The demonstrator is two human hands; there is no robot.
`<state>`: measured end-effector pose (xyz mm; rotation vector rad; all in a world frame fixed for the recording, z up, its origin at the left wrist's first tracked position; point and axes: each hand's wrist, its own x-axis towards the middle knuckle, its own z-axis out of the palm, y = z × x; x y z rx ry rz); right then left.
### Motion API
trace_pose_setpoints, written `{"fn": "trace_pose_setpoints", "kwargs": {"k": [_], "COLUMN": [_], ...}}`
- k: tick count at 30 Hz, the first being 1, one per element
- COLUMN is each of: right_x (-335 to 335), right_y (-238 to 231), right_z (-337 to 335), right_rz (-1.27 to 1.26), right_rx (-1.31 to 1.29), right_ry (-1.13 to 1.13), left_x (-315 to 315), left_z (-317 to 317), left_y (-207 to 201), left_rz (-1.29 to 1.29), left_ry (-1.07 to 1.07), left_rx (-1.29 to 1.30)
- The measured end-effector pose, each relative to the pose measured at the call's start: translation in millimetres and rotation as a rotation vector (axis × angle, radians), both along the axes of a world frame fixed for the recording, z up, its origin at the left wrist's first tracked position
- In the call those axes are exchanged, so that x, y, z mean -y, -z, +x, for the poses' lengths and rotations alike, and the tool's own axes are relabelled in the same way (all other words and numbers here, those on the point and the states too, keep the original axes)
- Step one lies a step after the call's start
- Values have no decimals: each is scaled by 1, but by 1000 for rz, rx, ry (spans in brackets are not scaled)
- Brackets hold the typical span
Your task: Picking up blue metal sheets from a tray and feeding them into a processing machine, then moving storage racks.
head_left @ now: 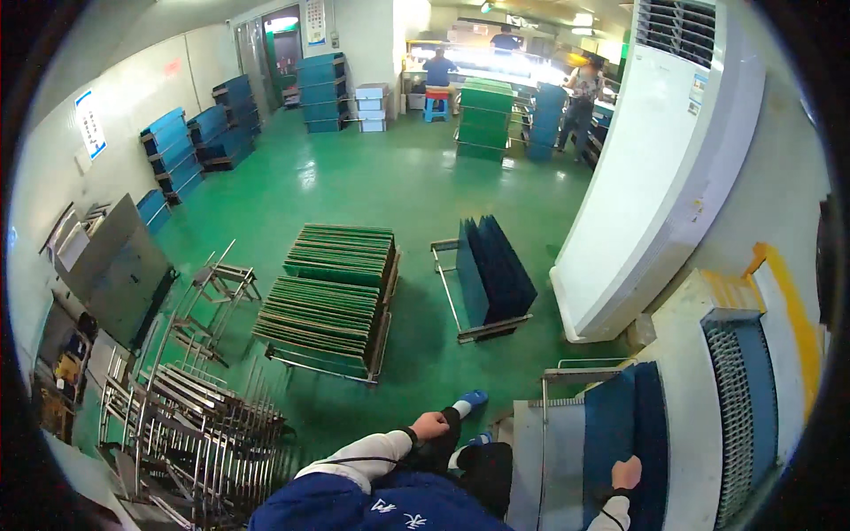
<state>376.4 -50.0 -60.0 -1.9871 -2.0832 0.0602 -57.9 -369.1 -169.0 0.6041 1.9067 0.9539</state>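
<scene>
My left hand (430,426) rests at my dark trouser leg, its fingers curled in with nothing visible in them. At the lower right, my right hand (626,473) is closed at the edge of a blue panel (609,434). Its fingertips are hidden from this view. That panel stands in a metal rack (545,398) beside a darker blue panel (652,425). The rack sits on a grey surface next to a white machine with a ridged, comb-like strip (737,434).
Ahead stand racks of green panels (323,301) and dark blue panels (496,274). Bare metal racks (195,442) are piled at the left. A tall white cabinet unit (646,159) stands at the right. Two people (438,69) (584,93) and another are farther back.
</scene>
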Motion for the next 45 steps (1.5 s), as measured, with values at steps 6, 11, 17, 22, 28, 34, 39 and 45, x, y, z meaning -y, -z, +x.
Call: {"fn": "trace_pose_setpoints", "kwargs": {"k": [6,11,17,22,28,34,39,45], "right_x": [2,4,3,5,-1,1,-5,-10], "right_y": [-1,-19,-11,-10,-18,-15,-16,1], "right_z": [-3,-15,-9,-12,-10,-11,-7,15], "right_rz": [98,-129,-58,-70,-94,-70,-113,10], "right_rx": [4,84,70,72,83,34,14,3], "right_ry": [-29,3,18,26,49,29,13,17], "left_x": [1,-2,3,4,8,9,7,0], "left_z": [-2,-11,-7,-4,2,6,8,17], "left_y": [32,42,50,29,28,28,28,4], "left_rz": [-28,-40,26,0,39,-34,-59,-166], "left_ry": [69,119,141,160,208,268,337,352], "left_rx": [-138,-186,-176,-120,-233,-155,-252,-142]}}
